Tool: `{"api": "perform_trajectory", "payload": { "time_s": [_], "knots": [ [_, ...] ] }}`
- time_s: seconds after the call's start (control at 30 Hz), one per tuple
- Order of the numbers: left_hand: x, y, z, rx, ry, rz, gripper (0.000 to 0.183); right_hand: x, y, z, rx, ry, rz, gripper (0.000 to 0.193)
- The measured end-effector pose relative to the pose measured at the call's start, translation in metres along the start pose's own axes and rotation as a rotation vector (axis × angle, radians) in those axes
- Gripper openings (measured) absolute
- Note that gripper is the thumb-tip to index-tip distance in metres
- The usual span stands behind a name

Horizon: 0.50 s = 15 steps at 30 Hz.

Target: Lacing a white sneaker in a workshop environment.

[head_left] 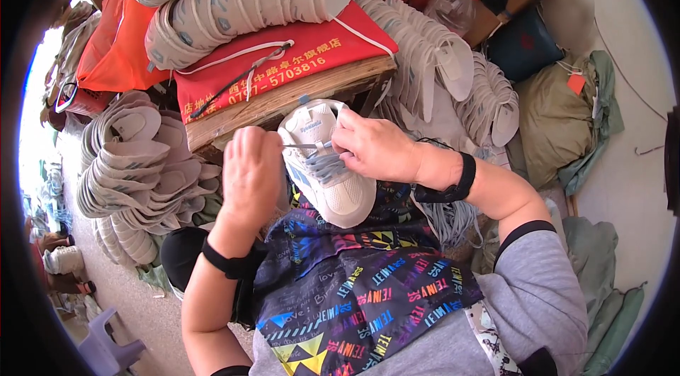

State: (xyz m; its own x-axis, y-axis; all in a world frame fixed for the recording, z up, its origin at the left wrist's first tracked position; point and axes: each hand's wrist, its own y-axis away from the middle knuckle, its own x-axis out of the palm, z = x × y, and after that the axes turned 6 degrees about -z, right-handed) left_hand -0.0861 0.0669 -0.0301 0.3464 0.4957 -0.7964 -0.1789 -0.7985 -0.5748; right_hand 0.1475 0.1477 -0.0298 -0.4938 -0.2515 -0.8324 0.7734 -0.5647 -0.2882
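Head cam shows lacing underway on a white sneaker point(333, 177) resting on the lap: right hand point(375, 146) pinches the grey lace point(322, 163), left hand point(251, 170) grips its tip beside the sneaker, so threading another eyelet looks next.

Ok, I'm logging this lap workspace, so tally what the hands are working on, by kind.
White shoe: 1
Grey-blue lace: 1
Hands: 2, left hand and right hand
Black wristbands: 2
Total: 6
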Motion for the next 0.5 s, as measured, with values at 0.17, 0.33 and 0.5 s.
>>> {"api": "perform_trajectory", "payload": {
  "time_s": [0.17,0.33,0.5],
  "knots": [
    [-0.037,0.016,0.059,-0.131,-0.181,-0.015,0.01,-0.022,-0.001,-0.012,0.123,0.006,0.246,0.01],
    [-0.111,0.082,0.161,-0.439,-0.384,-0.09,0.009,-0.044,-0.01,-0.037,0.199,-0.148,0.529,0.018],
    [-0.185,0.146,0.239,-0.652,-0.664,-0.092,0.019,-0.051,-0.022,-0.038,0.223,-0.348,0.468,0.02]
  ]
}}
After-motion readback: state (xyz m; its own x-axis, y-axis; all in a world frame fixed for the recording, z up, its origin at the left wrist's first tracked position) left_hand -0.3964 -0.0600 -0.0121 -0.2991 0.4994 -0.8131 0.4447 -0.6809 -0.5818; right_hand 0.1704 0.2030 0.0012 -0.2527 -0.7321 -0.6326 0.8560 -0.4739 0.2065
